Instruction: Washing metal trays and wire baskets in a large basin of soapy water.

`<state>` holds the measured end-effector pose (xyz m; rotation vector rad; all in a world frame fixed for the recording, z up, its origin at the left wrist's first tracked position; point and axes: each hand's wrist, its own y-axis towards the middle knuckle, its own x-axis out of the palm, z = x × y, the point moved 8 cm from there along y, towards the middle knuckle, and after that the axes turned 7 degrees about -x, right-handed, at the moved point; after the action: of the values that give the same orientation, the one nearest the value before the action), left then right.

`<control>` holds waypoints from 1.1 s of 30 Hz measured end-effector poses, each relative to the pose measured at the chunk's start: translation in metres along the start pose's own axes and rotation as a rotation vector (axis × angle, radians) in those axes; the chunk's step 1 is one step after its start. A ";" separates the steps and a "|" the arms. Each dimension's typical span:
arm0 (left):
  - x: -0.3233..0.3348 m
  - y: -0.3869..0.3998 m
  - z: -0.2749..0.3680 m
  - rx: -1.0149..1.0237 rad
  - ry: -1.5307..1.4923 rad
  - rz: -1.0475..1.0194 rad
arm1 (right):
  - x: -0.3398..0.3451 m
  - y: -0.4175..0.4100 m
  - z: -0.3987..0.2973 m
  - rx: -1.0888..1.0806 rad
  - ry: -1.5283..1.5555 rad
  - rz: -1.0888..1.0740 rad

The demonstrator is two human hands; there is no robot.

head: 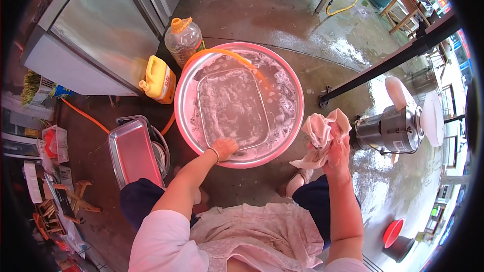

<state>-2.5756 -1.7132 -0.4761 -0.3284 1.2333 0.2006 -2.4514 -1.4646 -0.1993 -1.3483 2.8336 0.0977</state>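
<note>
Before me on the floor stands a large round metal basin [297, 121] of soapy water. A rectangular metal tray [269, 128] lies in it under suds, its rim showing. My left hand [224, 149] grips the tray's near rim, fingers partly in the water. Right of the basin, my right hand [337, 151] holds up a crumpled wet cloth [317, 132]. An orange hose [215, 51] runs over the basin's far left rim into the water.
Left of the basin are a yellow jug [160, 79], a large clear plastic bottle [184, 41] and a rectangular metal pan [134, 151] on other dishes. A metal cabinet [106, 26] stands beyond. On the right are a black post [378, 66] and a metal machine [389, 130].
</note>
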 end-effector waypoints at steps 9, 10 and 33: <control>0.038 0.022 -0.021 -0.406 0.095 -0.526 | -0.016 -0.007 0.019 0.111 -0.016 0.072; 0.035 0.025 -0.007 -0.352 0.088 -0.608 | -0.019 -0.006 0.020 0.088 -0.037 0.075; -0.355 -0.011 0.065 0.043 0.334 -0.157 | 0.143 -0.040 -0.009 -0.430 -0.718 -0.560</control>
<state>-2.6287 -1.6910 -0.1192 -0.4314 1.5316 -0.0181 -2.5105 -1.6008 -0.1966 -1.6706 1.8379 0.9921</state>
